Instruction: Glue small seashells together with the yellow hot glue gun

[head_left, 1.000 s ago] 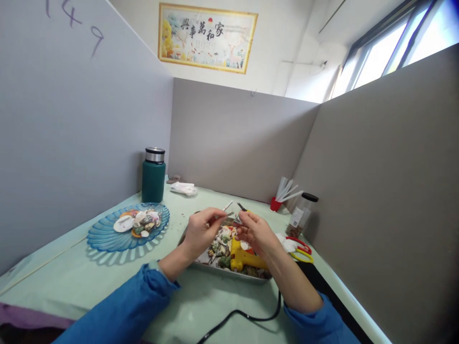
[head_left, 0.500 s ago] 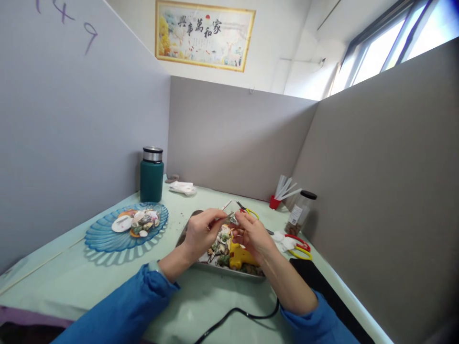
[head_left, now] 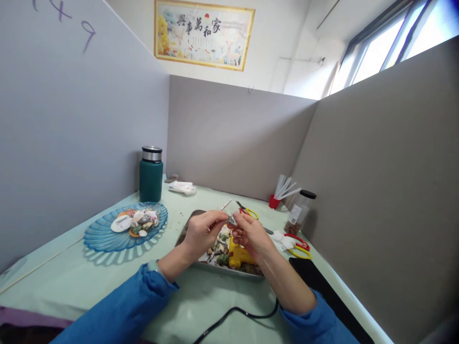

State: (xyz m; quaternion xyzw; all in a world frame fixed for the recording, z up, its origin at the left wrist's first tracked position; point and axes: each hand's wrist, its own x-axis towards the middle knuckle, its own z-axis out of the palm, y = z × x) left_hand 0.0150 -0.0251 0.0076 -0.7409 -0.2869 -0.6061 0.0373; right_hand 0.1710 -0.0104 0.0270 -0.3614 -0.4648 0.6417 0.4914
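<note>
Over the metal tray (head_left: 229, 271), my left hand (head_left: 201, 231) and my right hand (head_left: 253, 234) meet with fingertips pinched. The right fingers hold a small grey-and-white piece (head_left: 232, 220), apparently a shell. Against it the left fingertips are closed on a thin grey sliver, mostly hidden now. Beneath my hands the tray bears several shells (head_left: 219, 248) and a yellow glue gun (head_left: 239, 255), partly covered by the right hand. A black cord (head_left: 233, 310) runs from near the right wrist towards the table's front.
On the left stands a blue scalloped plate (head_left: 96, 239) with shells, beside a green bottle (head_left: 151, 179). To the right are red-and-yellow scissors (head_left: 301, 246), a clear jar (head_left: 297, 215), a red cup (head_left: 274, 202) of glue sticks and a black mat (head_left: 319, 291). Pliers (head_left: 247, 209) lie behind the tray.
My left fingertips have moved slightly right, bringing the thin sliver up against the small piece in my right fingers. The gap between the hands has narrowed.
</note>
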